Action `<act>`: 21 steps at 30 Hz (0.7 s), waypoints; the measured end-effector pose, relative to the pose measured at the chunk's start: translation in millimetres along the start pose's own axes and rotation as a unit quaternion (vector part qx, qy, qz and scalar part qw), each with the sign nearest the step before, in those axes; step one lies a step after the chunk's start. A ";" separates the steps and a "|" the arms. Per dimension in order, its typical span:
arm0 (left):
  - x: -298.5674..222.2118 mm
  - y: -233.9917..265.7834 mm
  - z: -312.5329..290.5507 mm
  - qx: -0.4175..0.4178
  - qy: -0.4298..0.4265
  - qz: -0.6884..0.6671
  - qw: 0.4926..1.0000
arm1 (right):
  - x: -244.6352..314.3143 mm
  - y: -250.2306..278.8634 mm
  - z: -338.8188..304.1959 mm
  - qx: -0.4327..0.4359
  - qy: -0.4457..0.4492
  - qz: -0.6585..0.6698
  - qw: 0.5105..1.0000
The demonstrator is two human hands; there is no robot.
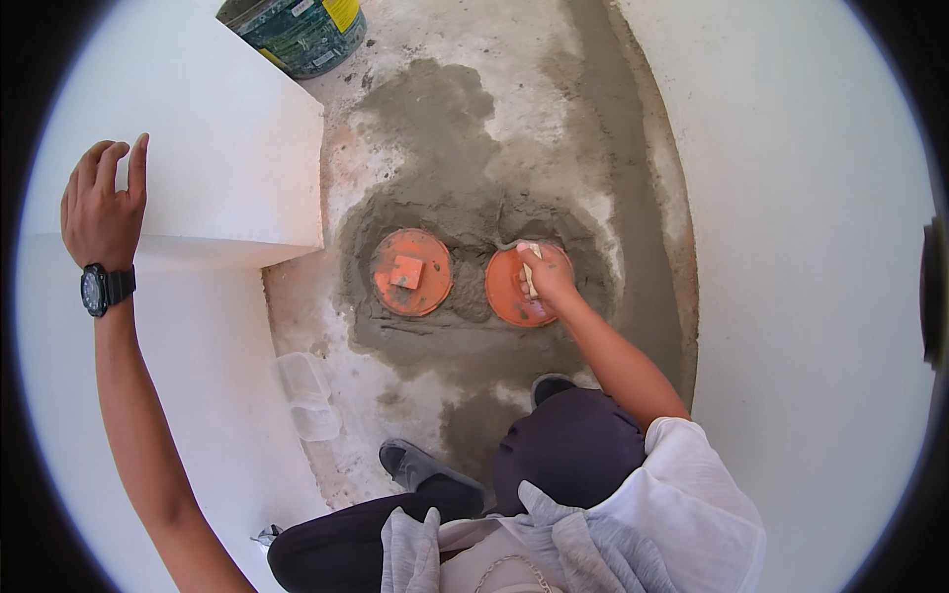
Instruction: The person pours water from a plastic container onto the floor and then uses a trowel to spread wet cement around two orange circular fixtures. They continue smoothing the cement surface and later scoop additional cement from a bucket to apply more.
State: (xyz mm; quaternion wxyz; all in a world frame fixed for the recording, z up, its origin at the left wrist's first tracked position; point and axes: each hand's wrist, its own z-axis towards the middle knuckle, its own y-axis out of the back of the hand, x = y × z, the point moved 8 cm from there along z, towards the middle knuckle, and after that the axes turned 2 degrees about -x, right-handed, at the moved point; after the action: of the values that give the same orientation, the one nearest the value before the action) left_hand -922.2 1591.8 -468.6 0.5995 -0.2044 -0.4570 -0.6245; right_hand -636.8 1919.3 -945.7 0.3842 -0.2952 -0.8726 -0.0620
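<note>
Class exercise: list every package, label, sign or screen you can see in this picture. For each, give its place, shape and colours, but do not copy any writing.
Bucket: at the top edge, on the floor behind the white block; round, dark green, cut off by the frame.
Label on the bucket: yellow patch on the bucket's side, with a small white patch beside it.
Wristwatch: on the left wrist; round black face, black strap; its display is too small to make out.
No signs in view.

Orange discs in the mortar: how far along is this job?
Both orange discs, left and right, already sit in the wet mortar. The right hand presses the right disc; the left hand braces on the white wall. Mortar around them looks rough, unsmoothed.
</note>
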 end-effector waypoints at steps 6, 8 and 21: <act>0.2 -1.3 -2.0 -0.001 -0.005 0.008 1.000 | -5.0 3.5 -3.2 -0.075 0.023 0.105 0.991; 1.3 -1.7 -2.2 0.004 0.001 0.009 1.000 | -10.7 -9.0 -1.7 -0.080 0.036 0.103 0.991; 4.3 -9.6 -7.0 0.010 0.008 0.017 1.000 | -11.1 22.9 -8.3 -0.064 -0.010 0.233 0.970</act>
State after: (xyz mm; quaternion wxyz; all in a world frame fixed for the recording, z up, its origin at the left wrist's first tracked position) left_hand -929.9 1582.3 -471.8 0.6156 -0.2009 -0.4550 -0.6113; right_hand -612.7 1930.1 -950.5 0.3599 -0.5148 -0.7778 -0.0232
